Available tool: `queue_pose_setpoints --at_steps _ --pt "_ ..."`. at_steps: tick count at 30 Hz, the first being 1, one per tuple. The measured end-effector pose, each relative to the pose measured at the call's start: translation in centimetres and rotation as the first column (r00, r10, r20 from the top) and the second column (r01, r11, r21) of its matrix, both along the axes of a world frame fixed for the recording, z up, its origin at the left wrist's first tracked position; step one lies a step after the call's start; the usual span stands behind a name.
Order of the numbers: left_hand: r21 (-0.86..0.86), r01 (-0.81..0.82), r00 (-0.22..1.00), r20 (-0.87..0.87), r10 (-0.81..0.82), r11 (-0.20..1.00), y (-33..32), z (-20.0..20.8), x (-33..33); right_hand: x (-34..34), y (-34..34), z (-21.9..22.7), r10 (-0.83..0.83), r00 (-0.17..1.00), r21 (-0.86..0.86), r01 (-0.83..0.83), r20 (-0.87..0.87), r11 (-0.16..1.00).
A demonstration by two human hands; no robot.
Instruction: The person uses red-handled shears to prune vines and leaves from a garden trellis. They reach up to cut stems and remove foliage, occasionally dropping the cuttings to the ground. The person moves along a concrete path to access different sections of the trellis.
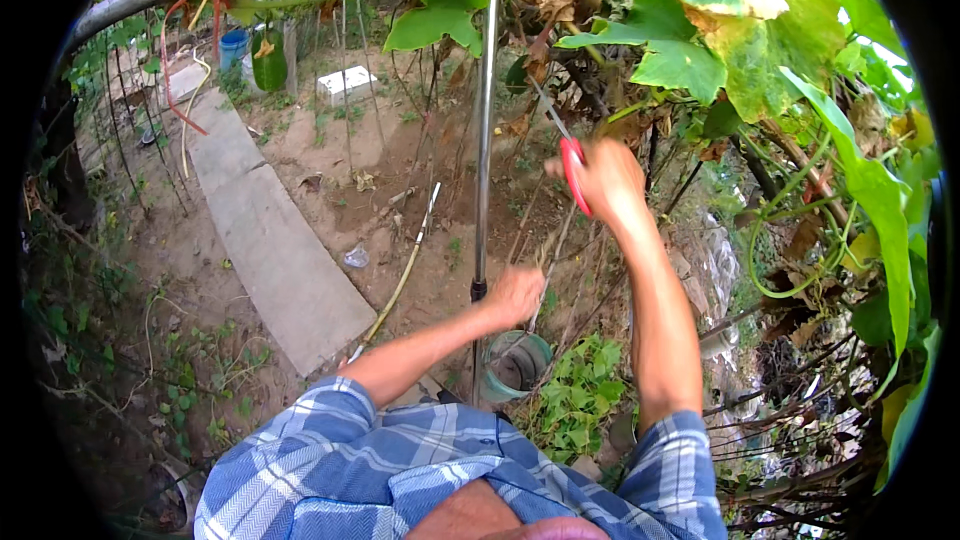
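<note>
Scissors are in the right hand, at the lower edge of the leaves. The red handles face the palm; the blades point up and left, tips near a dry leaf. Right hand: fingers closed around the handles. Blade opening: cannot be determined. Left hand: fingers curled, lower down, just right of the pole. Motion blur obscures the grip; whether it holds the thin stick beside it cannot be told.

Recommended handling, as judged from this view:
1. Sight the blade tips past the foliage before closing them; leaves and stems crowd the area and could hide a sound stem.
2. Keep the left hand below the blade line.
3. Keep the right wrist straight and the blades clear of the pole.

Containers:
- Green bucket: below the left hand, beside the pole, mouth facing up. Interior looks grey and shaded; contents cannot be identified.
- Blue bucket: well apart, at the far left, near the hanging gourd. Too small to show contents.
</note>
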State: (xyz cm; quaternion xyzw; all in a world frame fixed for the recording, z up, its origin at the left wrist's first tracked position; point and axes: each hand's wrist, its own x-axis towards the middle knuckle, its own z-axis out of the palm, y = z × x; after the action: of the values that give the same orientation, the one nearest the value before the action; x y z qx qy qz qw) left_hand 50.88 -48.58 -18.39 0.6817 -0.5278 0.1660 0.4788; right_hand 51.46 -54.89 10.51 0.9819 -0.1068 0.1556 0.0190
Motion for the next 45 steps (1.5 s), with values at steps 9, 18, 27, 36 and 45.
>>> queue_pose_setpoints --at_steps 9,18,27,36,45 --pt "0.239 0.238 0.882 -0.46 -0.106 0.942 7.7 -1.4 -5.1 -17.3 -1.9 -16.5 -0.238 0.97 0.51 0.176 0.057 0.842" --pt "0.431 -0.176 0.835 -0.411 0.366 0.885 21.0 -1.9 -2.6 -36.4 -5.2 -38.7 -0.538 0.675 0.287 0.719 -0.505 0.633" --pt "0.886 -0.274 0.757 -0.041 0.652 0.373 26.5 -3.2 -3.5 -41.0 -3.9 -43.8 -0.513 0.517 0.272 0.835 -0.685 0.478" --pt "0.604 0.141 0.971 -0.238 0.008 0.785 7.7 3.6 -8.2 -42.1 -3.5 -43.2 -0.561 0.507 0.368 0.862 -0.654 0.35" --pt "0.181 0.784 0.593 0.063 -0.803 0.593 -8.0 19.9 -22.6 -45.7 -3.0 -42.7 -0.695 0.409 0.399 0.897 -0.592 0.188"
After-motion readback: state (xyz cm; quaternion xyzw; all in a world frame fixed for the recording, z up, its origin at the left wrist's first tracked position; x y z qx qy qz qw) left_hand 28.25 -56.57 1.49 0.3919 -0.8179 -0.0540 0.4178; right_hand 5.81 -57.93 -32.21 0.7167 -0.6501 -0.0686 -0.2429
